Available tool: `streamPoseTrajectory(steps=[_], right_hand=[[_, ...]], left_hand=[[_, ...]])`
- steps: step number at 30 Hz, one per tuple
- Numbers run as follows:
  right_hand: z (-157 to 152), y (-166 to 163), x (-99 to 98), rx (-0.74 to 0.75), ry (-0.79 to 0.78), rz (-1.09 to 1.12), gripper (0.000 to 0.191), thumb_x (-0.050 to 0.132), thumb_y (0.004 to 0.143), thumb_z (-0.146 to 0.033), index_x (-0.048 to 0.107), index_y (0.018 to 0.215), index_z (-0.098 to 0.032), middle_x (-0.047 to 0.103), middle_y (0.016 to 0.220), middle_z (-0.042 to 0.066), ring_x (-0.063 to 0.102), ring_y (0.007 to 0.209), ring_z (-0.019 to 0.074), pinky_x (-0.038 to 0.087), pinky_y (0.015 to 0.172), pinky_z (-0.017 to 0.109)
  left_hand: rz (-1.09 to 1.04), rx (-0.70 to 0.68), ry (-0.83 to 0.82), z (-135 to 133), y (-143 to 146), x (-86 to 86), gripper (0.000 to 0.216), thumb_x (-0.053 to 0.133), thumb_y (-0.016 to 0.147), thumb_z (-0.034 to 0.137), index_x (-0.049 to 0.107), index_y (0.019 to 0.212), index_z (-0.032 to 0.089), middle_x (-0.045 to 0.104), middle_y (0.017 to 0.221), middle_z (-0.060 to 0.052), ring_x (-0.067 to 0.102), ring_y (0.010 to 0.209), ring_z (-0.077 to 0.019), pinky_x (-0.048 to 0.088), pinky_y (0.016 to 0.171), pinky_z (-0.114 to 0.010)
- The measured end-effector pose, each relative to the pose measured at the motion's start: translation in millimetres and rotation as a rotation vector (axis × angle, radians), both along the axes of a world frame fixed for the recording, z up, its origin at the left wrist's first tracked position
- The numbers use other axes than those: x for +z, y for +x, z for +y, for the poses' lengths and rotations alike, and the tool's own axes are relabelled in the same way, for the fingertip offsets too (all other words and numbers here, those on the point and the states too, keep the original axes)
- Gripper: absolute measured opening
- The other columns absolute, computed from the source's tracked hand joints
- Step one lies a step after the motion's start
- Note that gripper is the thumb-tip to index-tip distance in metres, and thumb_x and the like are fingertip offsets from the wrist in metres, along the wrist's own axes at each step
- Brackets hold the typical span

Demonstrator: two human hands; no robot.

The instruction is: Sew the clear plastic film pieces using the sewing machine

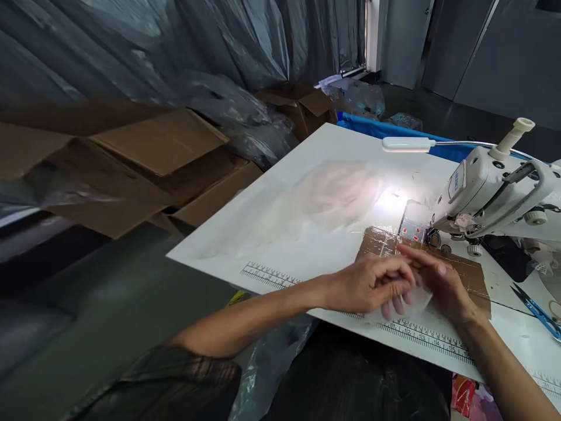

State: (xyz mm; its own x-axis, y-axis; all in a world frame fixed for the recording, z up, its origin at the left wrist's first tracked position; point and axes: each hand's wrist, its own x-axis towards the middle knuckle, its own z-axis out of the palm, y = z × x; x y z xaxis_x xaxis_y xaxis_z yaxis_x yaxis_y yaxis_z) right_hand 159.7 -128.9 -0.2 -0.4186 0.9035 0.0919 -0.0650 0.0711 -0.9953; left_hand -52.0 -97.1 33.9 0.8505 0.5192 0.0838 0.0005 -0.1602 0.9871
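My left hand (372,283) is over the front of the white sewing table, its fingers curled in. Close on its right, my right hand (451,289) reaches leftward with fingers stretched out, some hidden behind the left hand. Between and below the hands is a pale, see-through blur (418,301); what it is, and whether the left fingers grip it, I cannot make out. Under both hands lies a brown board covered in clear tape (471,272), in front of the sewing machine (477,181). A smeared pale pinkish patch (342,193) shows further back on the tabletop.
A lamp (407,145) on a bendy neck lights the needle area. Blue thread snips (537,310) lie at the right. A printed ruler (421,336) runs along the table's front edge. Open cardboard boxes (162,143) and plastic sheeting stand beyond the left edge.
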Motion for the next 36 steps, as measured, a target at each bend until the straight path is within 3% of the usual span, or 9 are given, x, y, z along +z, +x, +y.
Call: streamPoseTrajectory(steps=[4,6,10,14,19,24,29,33,36], right_hand=[[-1.9,0.7,21.2,0.166,-0.131,-0.048,0.045,0.072,0.080,-0.056,0.070,0.113,-0.025,0.063,0.077,-0.001,0.056,0.066,0.0129,0.050,0.064,0.029],[-1.0,1.0,30.1,0.214,-0.148,-0.086,0.029,0.073,0.081,-0.050,0.072,0.091,-0.023,0.060,0.076,-0.001,0.054,0.068,0.0118,0.048,0.065,0.027],[1.5,1.2,34.4,0.220,-0.101,-0.121,0.031,0.073,0.078,-0.048,0.061,0.068,-0.020,0.061,0.088,0.003,0.057,0.082,0.0147,0.048,0.076,0.030],[5.4,5.0,23.8,-0.027,-0.232,-0.351,0.028,0.069,0.076,-0.048,0.058,0.077,-0.022,0.059,0.072,0.000,0.050,0.061,0.0124,0.043,0.057,0.028],[12.2,15.1,11.9,-0.475,-0.155,-0.600,0.035,0.069,0.070,-0.044,0.063,0.095,-0.021,0.066,0.085,0.005,0.060,0.072,0.0181,0.049,0.067,0.036],[13.2,18.9,9.9,-0.482,-0.088,-0.573,0.033,0.064,0.073,-0.049,0.066,0.091,-0.021,0.069,0.085,0.007,0.064,0.076,0.0213,0.052,0.072,0.040],[11.0,15.5,8.8,-0.458,-0.214,-0.493,0.039,0.067,0.071,-0.047,0.068,0.100,-0.021,0.074,0.093,0.009,0.069,0.089,0.0251,0.053,0.084,0.045],[10.9,14.0,5.7,-0.446,-0.231,-0.287,0.039,0.072,0.067,-0.046,0.069,0.096,-0.021,0.075,0.096,0.010,0.070,0.093,0.0252,0.056,0.087,0.043],[12.8,17.8,2.9,-0.568,-0.201,-0.284,0.033,0.071,0.069,-0.046,0.071,0.091,-0.021,0.076,0.092,0.009,0.071,0.088,0.0247,0.057,0.084,0.042]], left_hand=[[-0.005,0.180,-0.151,16.3,-13.4,10.4,0.023,0.057,0.094,0.034,0.052,0.106,0.015,0.068,0.086,-0.002,0.065,0.059,-0.0081,0.049,0.041,-0.014],[0.029,0.254,-0.136,25.1,-21.2,11.3,0.026,0.058,0.093,0.034,0.053,0.109,0.014,0.067,0.086,-0.002,0.063,0.057,-0.0077,0.047,0.039,-0.013],[0.170,0.300,-0.006,39.7,-30.8,4.7,0.024,0.051,0.097,0.029,0.053,0.114,0.013,0.065,0.069,0.002,0.056,0.045,-0.0062,0.045,0.040,-0.015],[0.398,0.359,0.357,60.6,-33.5,-7.6,0.020,0.046,0.097,0.021,0.055,0.114,0.015,0.064,0.062,0.004,0.054,0.043,-0.0067,0.049,0.052,-0.021],[0.497,0.447,0.993,80.8,-27.6,-13.6,0.023,0.050,0.097,0.020,0.056,0.119,0.016,0.066,0.115,-0.010,0.064,0.097,-0.0190,0.054,0.075,-0.030],[0.314,0.199,1.143,72.9,3.2,-18.7,0.023,0.044,0.103,0.027,0.062,0.109,0.014,0.067,0.107,-0.010,0.063,0.094,-0.0173,0.054,0.078,-0.031],[0.215,-0.120,1.229,56.8,20.7,-29.0,0.024,0.066,0.092,0.038,0.068,0.101,0.015,0.069,0.106,-0.008,0.064,0.093,-0.0184,0.053,0.080,-0.032],[0.200,-0.148,1.224,48.7,6.2,-28.0,0.029,0.069,0.090,0.040,0.068,0.104,0.015,0.069,0.111,-0.010,0.065,0.094,-0.0191,0.053,0.081,-0.032],[0.164,-0.110,1.230,51.1,-5.4,-24.2,0.035,0.069,0.090,0.043,0.067,0.107,0.012,0.069,0.110,-0.013,0.065,0.096,-0.0215,0.053,0.082,-0.034]])
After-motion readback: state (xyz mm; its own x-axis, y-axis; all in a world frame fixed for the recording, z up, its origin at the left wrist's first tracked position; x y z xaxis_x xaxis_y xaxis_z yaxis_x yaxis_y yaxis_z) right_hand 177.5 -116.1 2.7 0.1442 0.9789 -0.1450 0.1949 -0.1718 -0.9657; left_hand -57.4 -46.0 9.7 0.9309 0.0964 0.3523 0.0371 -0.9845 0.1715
